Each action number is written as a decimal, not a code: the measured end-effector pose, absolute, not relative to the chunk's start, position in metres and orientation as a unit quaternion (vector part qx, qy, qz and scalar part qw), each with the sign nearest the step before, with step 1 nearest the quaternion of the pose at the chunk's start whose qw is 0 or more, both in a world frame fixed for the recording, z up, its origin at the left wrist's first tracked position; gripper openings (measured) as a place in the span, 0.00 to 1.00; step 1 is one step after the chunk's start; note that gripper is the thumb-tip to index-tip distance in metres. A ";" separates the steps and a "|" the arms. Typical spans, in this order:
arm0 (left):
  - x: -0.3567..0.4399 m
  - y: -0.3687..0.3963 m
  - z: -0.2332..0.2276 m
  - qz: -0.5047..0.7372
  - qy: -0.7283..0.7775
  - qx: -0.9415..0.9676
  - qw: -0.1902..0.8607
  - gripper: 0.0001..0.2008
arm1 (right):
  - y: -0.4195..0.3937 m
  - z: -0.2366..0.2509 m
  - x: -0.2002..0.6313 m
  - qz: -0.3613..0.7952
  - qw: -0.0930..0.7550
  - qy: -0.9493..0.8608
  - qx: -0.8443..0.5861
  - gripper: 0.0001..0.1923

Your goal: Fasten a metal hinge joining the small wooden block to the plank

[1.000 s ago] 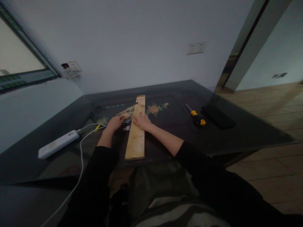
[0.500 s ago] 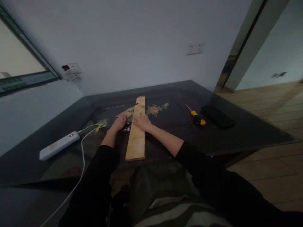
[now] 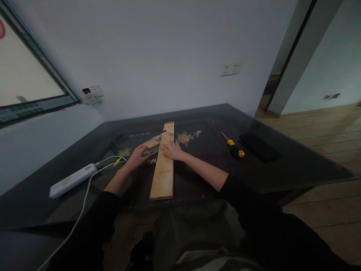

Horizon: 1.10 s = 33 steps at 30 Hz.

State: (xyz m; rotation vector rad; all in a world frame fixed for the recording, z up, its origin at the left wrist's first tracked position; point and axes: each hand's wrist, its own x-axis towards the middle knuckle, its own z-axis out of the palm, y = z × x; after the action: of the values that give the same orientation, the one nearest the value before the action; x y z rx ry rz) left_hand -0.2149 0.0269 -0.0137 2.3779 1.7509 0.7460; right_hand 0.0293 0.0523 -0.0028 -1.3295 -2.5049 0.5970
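My right hand (image 3: 173,151) lies flat and spread on the wooden plank (image 3: 163,165), my left hand (image 3: 138,157) curls over a small metal piece (image 3: 152,160) just left of that plank, the yellow-handled screwdriver (image 3: 234,147) lies well to its right, and no writing is legible anywhere.

Both arms reach forward in dark sleeves pushed up to the elbows, forearms bare. The left hand (image 3: 138,156) lies palm down, its fingers (image 3: 146,155) curled loosely inward (their grip is hard to make out). The right hand (image 3: 173,150) rests flat, fingers spread and pointing leftward.
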 end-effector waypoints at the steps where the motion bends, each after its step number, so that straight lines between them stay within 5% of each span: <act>1: -0.216 0.020 -0.016 0.241 0.569 0.785 0.044 0.16 | 0.051 0.001 0.038 0.196 0.133 -0.862 -0.447 0.31; 9: -0.222 -0.004 -0.036 0.231 0.550 0.800 0.056 0.15 | 0.037 0.018 0.202 0.019 0.208 -0.852 -0.479 0.26; 14: -0.222 -0.004 -0.034 0.229 0.567 0.789 0.059 0.14 | 0.041 0.005 0.297 -0.064 0.124 -0.752 -0.644 0.26; 25: -0.231 -0.006 -0.035 0.227 0.575 0.784 0.056 0.13 | 0.053 -0.010 0.303 0.083 0.075 -0.756 -0.645 0.24; 33: -0.210 -0.014 -0.023 0.232 0.569 0.788 0.038 0.11 | 0.026 0.028 0.249 0.255 0.265 -0.807 -0.462 0.17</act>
State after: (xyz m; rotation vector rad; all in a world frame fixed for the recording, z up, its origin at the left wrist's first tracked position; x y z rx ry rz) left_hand -0.2096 -0.0136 -0.0228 2.4167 1.7465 0.7129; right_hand 0.2493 0.0257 0.0277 -1.2479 -2.1805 0.6903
